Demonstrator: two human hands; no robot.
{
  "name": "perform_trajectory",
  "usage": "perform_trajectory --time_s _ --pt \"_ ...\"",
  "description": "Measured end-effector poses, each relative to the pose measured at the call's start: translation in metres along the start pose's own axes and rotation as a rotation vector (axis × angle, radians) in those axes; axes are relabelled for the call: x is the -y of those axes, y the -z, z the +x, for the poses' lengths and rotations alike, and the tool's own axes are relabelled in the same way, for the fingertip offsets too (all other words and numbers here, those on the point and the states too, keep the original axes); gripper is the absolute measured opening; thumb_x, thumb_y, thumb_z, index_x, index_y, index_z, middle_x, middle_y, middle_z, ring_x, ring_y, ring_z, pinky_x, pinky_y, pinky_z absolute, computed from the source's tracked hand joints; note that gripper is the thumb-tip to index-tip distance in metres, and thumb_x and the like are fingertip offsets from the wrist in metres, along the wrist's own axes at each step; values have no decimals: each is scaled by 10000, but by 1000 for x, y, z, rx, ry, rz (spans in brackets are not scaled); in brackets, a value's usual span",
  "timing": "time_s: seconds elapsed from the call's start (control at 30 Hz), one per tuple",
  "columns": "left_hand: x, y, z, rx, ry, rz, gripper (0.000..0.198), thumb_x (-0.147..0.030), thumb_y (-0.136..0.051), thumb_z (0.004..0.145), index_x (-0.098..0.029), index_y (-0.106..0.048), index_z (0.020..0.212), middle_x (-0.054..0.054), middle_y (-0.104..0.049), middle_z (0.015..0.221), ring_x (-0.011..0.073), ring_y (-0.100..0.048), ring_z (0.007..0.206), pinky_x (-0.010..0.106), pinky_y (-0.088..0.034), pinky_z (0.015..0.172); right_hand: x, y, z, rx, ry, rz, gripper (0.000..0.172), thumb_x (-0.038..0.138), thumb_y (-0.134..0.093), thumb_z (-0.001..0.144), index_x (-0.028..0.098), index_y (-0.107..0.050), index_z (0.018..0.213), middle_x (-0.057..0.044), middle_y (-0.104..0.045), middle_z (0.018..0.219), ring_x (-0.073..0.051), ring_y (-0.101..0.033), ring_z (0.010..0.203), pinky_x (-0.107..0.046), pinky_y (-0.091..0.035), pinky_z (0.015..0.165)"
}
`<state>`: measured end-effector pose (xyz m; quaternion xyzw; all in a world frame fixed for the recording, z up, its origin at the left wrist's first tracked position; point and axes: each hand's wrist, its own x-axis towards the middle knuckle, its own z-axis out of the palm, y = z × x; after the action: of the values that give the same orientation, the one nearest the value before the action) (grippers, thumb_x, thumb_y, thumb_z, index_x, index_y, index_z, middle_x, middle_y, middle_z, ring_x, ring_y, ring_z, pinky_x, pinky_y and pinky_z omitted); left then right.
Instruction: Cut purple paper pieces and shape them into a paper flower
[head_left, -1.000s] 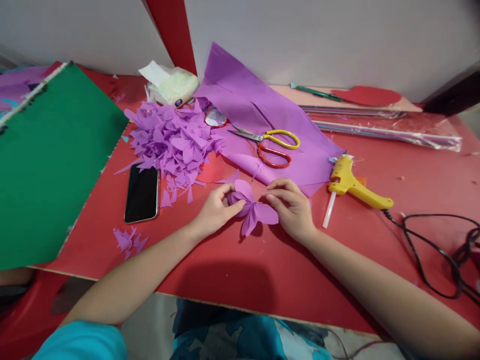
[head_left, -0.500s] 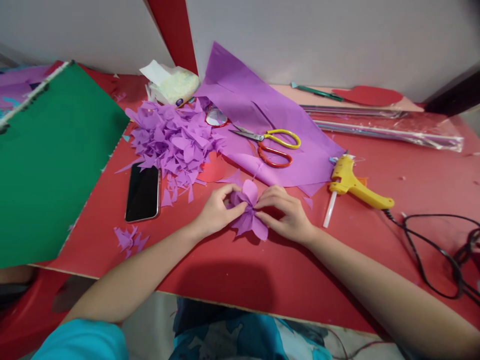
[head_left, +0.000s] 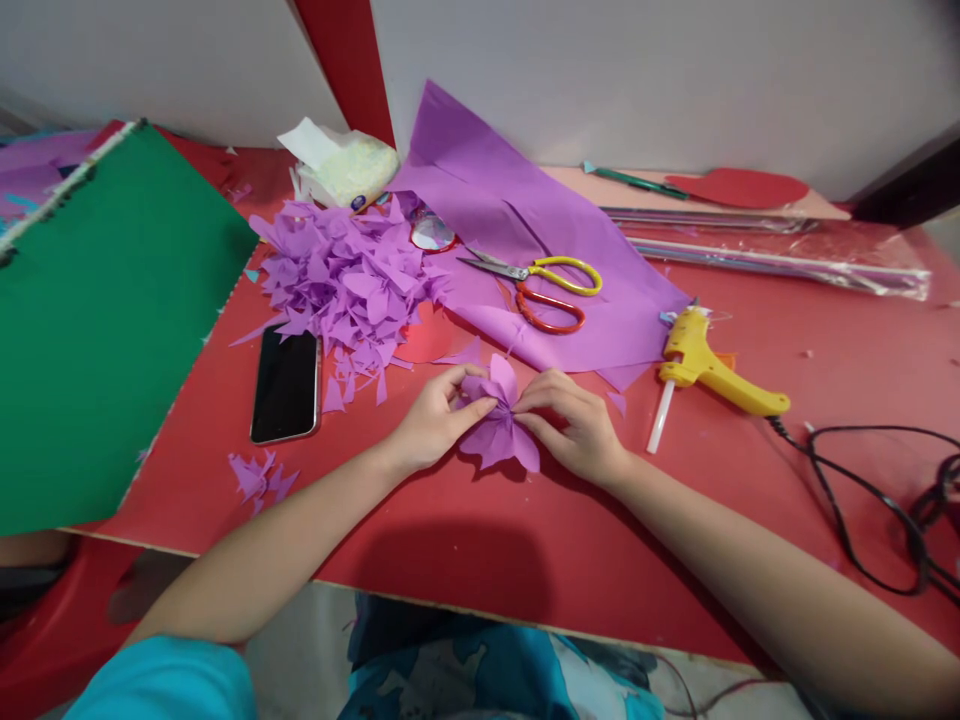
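Note:
A purple paper flower (head_left: pixel 501 440) with pointed petals is between my hands, near the front of the red table (head_left: pixel 450 540). My left hand (head_left: pixel 439 415) grips its left side, thumb on top near the centre. From the right, my right hand (head_left: pixel 574 425) pinches the flower close to its middle with thumb and fingertips. Just beyond lie scissors (head_left: pixel 536 285) with one yellow and one red handle, on a large purple sheet (head_left: pixel 577 215). A heap of purple paper flowers (head_left: pixel 352 275) sits behind my left hand.
A black phone (head_left: pixel 286 385) and small purple scraps (head_left: pixel 262 478) lie at the left, beside a green board (head_left: pixel 112 330). To the right are a yellow glue gun (head_left: pixel 705 365) with a black cord (head_left: pixel 862 490). Plastic-wrapped sheets (head_left: pixel 787 262) and a green cutter (head_left: pixel 634 182) lie farther back.
The flower has turned and tilted slightly between my fingers, its petals now spread differently. My right thumb and fingertips have drawn closer together at its centre.

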<state>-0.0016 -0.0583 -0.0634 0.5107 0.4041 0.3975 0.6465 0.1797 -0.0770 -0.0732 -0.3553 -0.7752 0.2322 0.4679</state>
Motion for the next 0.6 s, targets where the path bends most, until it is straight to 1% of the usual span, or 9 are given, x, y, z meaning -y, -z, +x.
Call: perform_trajectory --time_s 0.07,0.13,0.2,0.3,0.43,0.6 --pt "1 0 0 9 43 -130 204 -231 -667 672 -160 -563 832 -8 -573 788 113 -557 723 254 -448 724 0 0 0 -19 -5 -17 80 125 -563 819 196 -601 821 -46 -607 732 -168 -572 701 -358 -499 655" --pt "-1 -2 -1 29 88 -227 278 -250 -680 655 -160 -568 893 7 -592 843 124 -575 746 267 -460 729 1 -1 0 -54 -13 -47 81 123 -560 819 197 -594 819 -45 -604 732 -168 -572 699 -353 -498 646" --pt "-3 -3 -1 28 138 -237 364 -252 -707 638 -162 -552 955 11 -604 870 128 -583 759 269 -464 729 1 -1 -1 -91 -15 -97 83 120 -560 815 198 -588 822 -44 -601 730 -172 -569 699 -353 -492 637" --pt "-5 -5 -2 31 175 -130 394 -226 -742 623 -150 -543 954 23 -626 868 146 -594 792 285 -464 753 3 -1 -2 -111 12 -181 89 116 -570 806 198 -582 840 -48 -604 737 -181 -561 701 -364 -479 634" --pt "-6 -5 -2 80 144 53 294 -234 -723 650 -131 -572 881 41 -647 869 164 -602 808 298 -462 770 4 -2 -4 -76 36 -226 92 114 -573 806 192 -570 854 -54 -612 752 -185 -556 705 -374 -464 647" --pt "-7 -3 -2 31 76 315 240 -204 -680 667 -130 -580 873 16 -631 813 140 -585 739 263 -463 700 1 -3 -4 -29 21 -200 91 110 -533 831 196 -558 842 -45 -609 748 -175 -553 710 -364 -452 670"
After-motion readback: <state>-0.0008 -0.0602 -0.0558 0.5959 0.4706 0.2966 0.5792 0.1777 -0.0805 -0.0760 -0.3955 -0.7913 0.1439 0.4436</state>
